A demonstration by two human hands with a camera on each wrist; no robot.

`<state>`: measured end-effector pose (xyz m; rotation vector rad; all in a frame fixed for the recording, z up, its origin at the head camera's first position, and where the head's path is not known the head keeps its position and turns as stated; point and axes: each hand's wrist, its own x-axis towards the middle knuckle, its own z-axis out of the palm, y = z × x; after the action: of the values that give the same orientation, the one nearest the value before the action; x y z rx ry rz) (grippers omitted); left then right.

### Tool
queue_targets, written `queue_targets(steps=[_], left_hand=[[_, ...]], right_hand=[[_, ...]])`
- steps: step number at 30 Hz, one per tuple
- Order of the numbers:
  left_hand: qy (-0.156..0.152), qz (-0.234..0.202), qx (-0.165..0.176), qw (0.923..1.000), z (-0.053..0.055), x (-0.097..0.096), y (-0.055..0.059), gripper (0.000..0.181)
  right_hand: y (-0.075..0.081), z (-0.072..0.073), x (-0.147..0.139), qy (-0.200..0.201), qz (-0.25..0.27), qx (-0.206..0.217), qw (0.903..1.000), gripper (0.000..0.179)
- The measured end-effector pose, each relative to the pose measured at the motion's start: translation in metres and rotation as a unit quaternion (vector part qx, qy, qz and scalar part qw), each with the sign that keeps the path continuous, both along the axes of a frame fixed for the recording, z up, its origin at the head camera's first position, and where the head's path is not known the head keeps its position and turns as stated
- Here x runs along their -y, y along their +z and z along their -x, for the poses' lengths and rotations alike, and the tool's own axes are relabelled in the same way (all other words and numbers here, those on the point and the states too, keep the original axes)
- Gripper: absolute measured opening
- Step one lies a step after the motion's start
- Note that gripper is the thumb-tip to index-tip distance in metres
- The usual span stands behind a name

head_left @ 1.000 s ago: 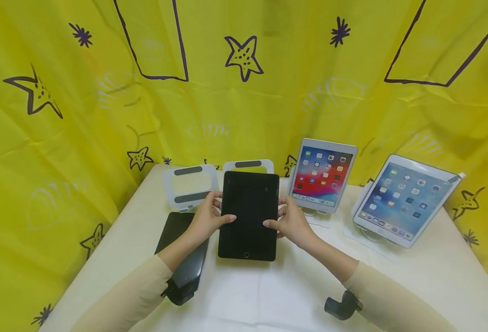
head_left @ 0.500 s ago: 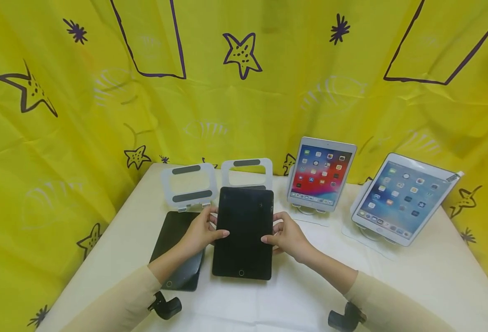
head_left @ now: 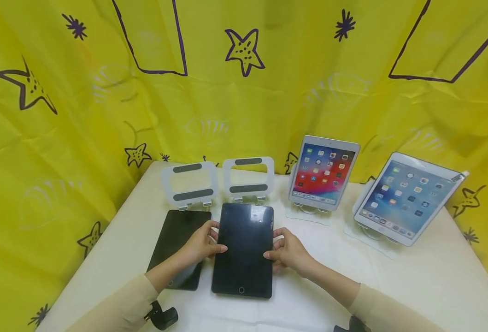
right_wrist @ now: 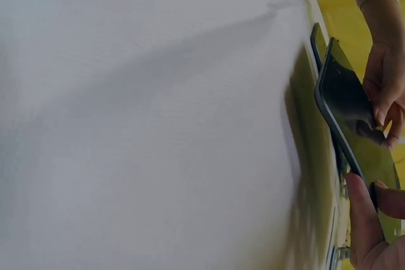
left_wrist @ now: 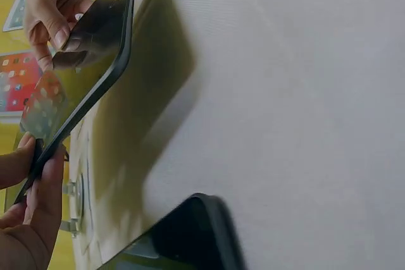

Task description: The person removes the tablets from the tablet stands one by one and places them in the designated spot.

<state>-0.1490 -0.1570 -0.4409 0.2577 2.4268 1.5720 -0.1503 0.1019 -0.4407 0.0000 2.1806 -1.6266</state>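
A black tablet [head_left: 244, 251] with a round home button is held between both hands in the middle of the head view. My left hand [head_left: 202, 242] grips its left edge, thumb on the dark screen and fingers behind. On the opposite edge my right hand [head_left: 291, 252] pinches it the same way. In the left wrist view the tablet [left_wrist: 95, 80] is tilted, its near end raised over the cloth with a shadow below. Another black tablet [head_left: 177, 228] lies flat at the left, partly covered by the left hand and forearm.
Two white stands with grey pads, a left stand [head_left: 192, 194] and a middle stand [head_left: 248, 188], stand unloaded at the back. Further right, a white tablet with a red-blue screen [head_left: 324, 173] and a white tablet with a blue screen [head_left: 411, 198] lean on stands. A yellow curtain [head_left: 293, 101] hangs behind.
Both hands have brought the black tablet toward the person, away from the middle stand, which now shows fully. The tablet lying at the left stays in place.
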Motion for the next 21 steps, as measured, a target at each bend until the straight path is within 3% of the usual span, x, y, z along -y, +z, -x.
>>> queue_targets(steps=[11, 21], left_hand=[[0.005, -0.037, 0.112, 0.9930, 0.000, 0.010, -0.018, 0.059], [0.024, -0.013, 0.116, 0.9929, 0.006, 0.010, -0.018, 0.061]], right_hand=[[-0.014, -0.001, 0.006, 0.020, 0.026, 0.034, 0.9989, 0.050], [-0.018, 0.006, 0.014, -0.016, -0.005, 0.061, 0.9980, 0.044]])
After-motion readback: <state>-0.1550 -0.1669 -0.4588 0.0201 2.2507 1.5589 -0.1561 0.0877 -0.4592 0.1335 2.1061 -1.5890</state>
